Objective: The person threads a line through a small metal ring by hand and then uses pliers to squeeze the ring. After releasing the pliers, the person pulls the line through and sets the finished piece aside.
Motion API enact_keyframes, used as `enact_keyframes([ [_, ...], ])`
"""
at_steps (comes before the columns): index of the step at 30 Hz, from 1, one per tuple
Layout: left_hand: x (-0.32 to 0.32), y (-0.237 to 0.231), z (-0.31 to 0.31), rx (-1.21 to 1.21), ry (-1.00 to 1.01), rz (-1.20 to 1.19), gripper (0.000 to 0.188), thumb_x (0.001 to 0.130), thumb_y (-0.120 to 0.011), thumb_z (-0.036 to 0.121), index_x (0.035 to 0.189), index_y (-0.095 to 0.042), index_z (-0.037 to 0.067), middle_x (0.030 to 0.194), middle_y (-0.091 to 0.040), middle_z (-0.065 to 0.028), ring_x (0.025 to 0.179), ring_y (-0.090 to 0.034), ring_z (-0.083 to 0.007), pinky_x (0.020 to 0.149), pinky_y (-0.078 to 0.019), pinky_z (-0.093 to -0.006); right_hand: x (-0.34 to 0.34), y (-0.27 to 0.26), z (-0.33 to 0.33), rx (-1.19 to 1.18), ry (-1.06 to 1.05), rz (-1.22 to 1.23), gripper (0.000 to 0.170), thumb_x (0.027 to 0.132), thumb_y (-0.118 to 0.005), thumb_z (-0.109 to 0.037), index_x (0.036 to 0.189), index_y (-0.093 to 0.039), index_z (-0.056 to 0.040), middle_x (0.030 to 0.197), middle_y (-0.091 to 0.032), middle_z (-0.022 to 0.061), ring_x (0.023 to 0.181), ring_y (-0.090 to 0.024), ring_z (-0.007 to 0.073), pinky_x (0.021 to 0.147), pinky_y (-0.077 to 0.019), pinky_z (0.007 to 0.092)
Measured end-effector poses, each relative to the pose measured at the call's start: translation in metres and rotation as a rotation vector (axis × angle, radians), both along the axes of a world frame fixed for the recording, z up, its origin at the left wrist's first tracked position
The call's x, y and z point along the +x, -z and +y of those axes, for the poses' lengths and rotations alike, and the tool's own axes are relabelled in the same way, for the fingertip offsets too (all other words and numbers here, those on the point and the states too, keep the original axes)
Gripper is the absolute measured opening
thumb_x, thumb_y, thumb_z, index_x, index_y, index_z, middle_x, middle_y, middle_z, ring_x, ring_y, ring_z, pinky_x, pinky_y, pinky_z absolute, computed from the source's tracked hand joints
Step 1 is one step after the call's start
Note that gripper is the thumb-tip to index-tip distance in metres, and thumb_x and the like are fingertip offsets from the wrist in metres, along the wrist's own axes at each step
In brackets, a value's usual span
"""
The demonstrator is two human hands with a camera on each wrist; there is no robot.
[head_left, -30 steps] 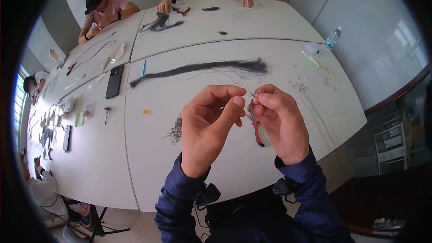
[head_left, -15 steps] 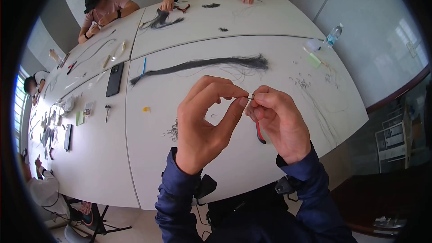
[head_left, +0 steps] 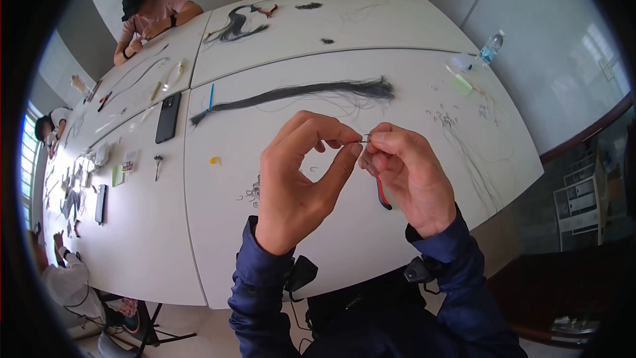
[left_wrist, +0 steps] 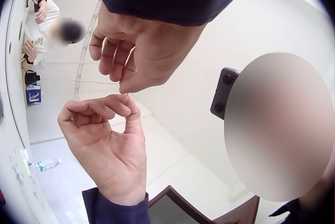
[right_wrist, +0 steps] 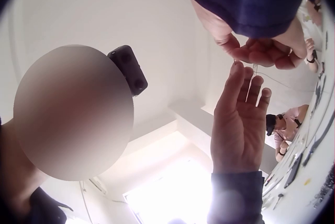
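In the head view my left hand and right hand meet at the fingertips, raised over the table. Between them is a small, thin fish hook, pinched by thumb and forefinger from both sides. The fingertips cover most of it. A fine line trails away from the fingertips in the left wrist view. Behind my right fingers lie red-handled pliers. A pile of fish hooks is partly hidden by my left hand.
A long bundle of dark strands stretches across the table. More hooks with lines lie on the right, near a water bottle. A black phone and a yellow bit are on the left. Other people sit around.
My left hand has moved up to the right hand, and the fingertips now meet at the hook. Across the table, a person has drawn both hands back from the dark strands.
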State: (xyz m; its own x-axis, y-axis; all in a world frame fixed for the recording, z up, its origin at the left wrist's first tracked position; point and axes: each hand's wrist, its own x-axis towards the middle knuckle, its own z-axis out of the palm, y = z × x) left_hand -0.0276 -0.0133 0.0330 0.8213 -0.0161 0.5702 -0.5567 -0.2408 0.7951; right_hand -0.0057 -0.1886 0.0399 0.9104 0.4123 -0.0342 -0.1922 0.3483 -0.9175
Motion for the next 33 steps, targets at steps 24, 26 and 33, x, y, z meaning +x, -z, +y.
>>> enact_keyframes([
  [24, 0.004, 0.003, -0.002, -0.057, -0.1, -0.046, 0.013, 0.079, -0.069, -0.003, 0.091, -0.069, 0.001, 0.087, -0.068, -0.0071, 0.079, -0.062, -0.0174, 0.07, -0.0461, -0.0296, -0.005, 0.005, 0.01, -0.288, 0.244, -0.4, 0.018, 0.099, -0.065, -0.017, 0.101, -0.065, 0.0012, 0.089, -0.067, 0.0033, 0.085, -0.059, 0.0095, 0.081, -0.0486, 0.026],
  [26, 0.004, 0.003, -0.002, -0.039, -0.114, -0.046, 0.011, 0.079, -0.069, -0.003, 0.09, -0.068, 0.001, 0.085, -0.068, -0.0073, 0.077, -0.062, -0.0177, 0.07, -0.0463, -0.0298, -0.005, 0.006, 0.011, -0.305, 0.26, -0.42, 0.018, 0.099, -0.065, -0.017, 0.1, -0.066, 0.0009, 0.089, -0.067, 0.0032, 0.085, -0.06, 0.0096, 0.081, -0.0486, 0.0264],
  [33, 0.005, 0.004, -0.003, -0.038, -0.13, -0.046, 0.007, 0.079, -0.07, -0.002, 0.086, -0.068, 0.001, 0.082, -0.068, -0.0081, 0.075, -0.063, -0.0187, 0.069, -0.0466, -0.0301, -0.004, 0.012, 0.011, -0.353, 0.314, -0.545, 0.018, 0.098, -0.066, -0.017, 0.099, -0.066, 0.0004, 0.087, -0.068, 0.004, 0.084, -0.06, 0.0101, 0.079, -0.0487, 0.0266],
])
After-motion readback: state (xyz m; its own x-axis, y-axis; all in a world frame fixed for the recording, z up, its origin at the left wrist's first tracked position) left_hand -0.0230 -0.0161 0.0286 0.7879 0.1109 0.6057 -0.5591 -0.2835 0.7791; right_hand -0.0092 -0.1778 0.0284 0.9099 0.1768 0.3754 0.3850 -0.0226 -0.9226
